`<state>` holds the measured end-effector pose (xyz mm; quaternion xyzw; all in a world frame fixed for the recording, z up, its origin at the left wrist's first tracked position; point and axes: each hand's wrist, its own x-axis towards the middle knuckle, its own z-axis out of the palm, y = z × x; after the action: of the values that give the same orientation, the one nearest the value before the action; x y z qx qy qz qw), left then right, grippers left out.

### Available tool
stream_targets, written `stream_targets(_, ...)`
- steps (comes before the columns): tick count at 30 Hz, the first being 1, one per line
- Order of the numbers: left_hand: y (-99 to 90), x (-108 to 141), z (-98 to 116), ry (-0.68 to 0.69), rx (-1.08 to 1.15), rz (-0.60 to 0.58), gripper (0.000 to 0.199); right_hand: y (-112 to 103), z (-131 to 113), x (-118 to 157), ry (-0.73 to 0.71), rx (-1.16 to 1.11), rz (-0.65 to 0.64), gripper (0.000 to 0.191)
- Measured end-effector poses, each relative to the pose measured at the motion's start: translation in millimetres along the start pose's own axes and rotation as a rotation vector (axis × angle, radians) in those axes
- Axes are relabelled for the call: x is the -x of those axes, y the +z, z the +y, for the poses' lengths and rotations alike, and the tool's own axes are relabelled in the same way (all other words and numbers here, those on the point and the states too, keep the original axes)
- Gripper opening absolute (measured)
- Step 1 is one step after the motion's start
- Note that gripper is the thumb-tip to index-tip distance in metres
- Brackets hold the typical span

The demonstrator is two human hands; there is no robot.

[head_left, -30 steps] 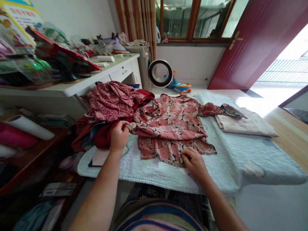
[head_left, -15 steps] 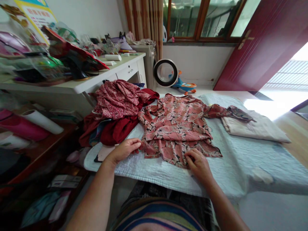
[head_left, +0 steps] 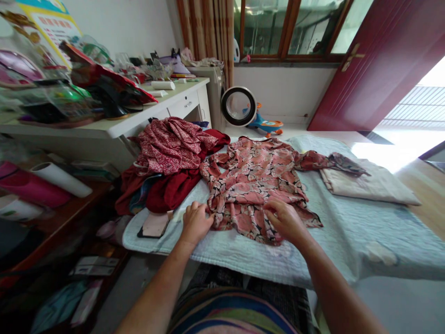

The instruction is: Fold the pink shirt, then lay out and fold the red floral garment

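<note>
At lower centre, the left hand [head_left: 196, 223] and right hand [head_left: 285, 221], set apart, apparently straighten the floral blouse [head_left: 259, 169]; whether either pinches fabric cannot be told, and further straightening calls for light, even tension.

Striped top [head_left: 229, 315] in curved bands of deep blue, olive green and dusty pink, dark trousers [head_left: 216, 277] with paler patterning showing just beyond the top, left hand [head_left: 197, 222], right hand [head_left: 287, 220] and forearms [head_left: 165, 283] bare
</note>
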<state>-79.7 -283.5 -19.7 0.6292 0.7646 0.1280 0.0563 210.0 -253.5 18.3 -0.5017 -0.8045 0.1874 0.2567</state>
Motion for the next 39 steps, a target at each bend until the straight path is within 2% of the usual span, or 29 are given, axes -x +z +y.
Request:
stream_targets(3, 2.4, 1.4, 9.6, 0.032, 0.132, 0.011, 0.008, 10.2, -9.9, -25.5, -0.073, 0.051, -0.001, 0.018)
stream_targets(5, 1.7, 1.8, 14.3, 0.058, 0.335, 0.005, 0.007, 23.5, -14.6, -39.9, -0.128, 0.05, 0.012, 0.02)
stream_targets(9, 0.0, 4.6, 20.6, -0.011, 0.888, -0.075, 0.011, 54.2, -20.9, -61.3, -0.168, 0.033, 0.026, 0.051)
stream_targets(12, -4.5, 7.4, 22.1, -0.133, 1.186, -0.147, 0.024, 72.8, -25.0, -72.1, -0.135, 0.077, -0.036, 0.071)
stream_targets(15, -14.4, 8.0, 15.8, -0.193, 1.304, -0.173, 0.047, 82.1, -28.6, -79.9, -0.127, 0.131, -0.125, 0.063)
stream_targets(18, -24.3, 5.1, -3.3, -0.167, 1.263, -0.16, 0.054, 80.0, -31.9, -83.1, -0.146, 0.165, -0.167, 0.039)
stream_targets(21, -27.5, 0.0, -30.9, -0.137, 1.092, -0.137, 0.039, 69.8, -37.5, -77.2, -0.195, 0.17, -0.144, 0.028)
stream_targets(24, -24.7, -3.3, -53.2, -0.06, 0.742, -0.066, 0.028, 58.1, -47.9, -58.4, -0.24, 0.135, -0.172, 0.025)
stream_targets(27, -22.2, -0.8, -59.0, 0.057, 0.344, -0.032, 0.028, 46.0, -60.1, -29.9, -0.291, 0.048, -0.267, 0.021)
stream_targets(30, -25.0, 5.7, -50.2, 0.093, 0.015, -0.007, 0.032, 27.7, -62.1, -2.5, -0.31, -0.11, -0.275, 0.016)
stream_targets(33, -31.1, 9.6, -33.5, 0.131, -0.151, 0.098, 0.034, 1.2, -40.4, 15.1, -0.182, -0.201, -0.176, 0.014)
stream_targets(36, -32.2, 8.7, -9.9, 0.263, -0.055, 0.187, 0.033, -24.8, 5.5, 24.0, 0.043, -0.084, 0.072, 0.016)
stream_targets(37, -30.3, 8.4, -0.2, 0.328, 0.024, 0.175, 0.031, -30.9, 23.2, 26.1, 0.116, 0.006, 0.154, 0.019)
stream_targets(39, -23.2, 9.1, 21.1, 0.465, 0.197, 0.078, 0.025, -37.7, 56.3, 30.0, 0.29, 0.215, 0.291, 0.018)
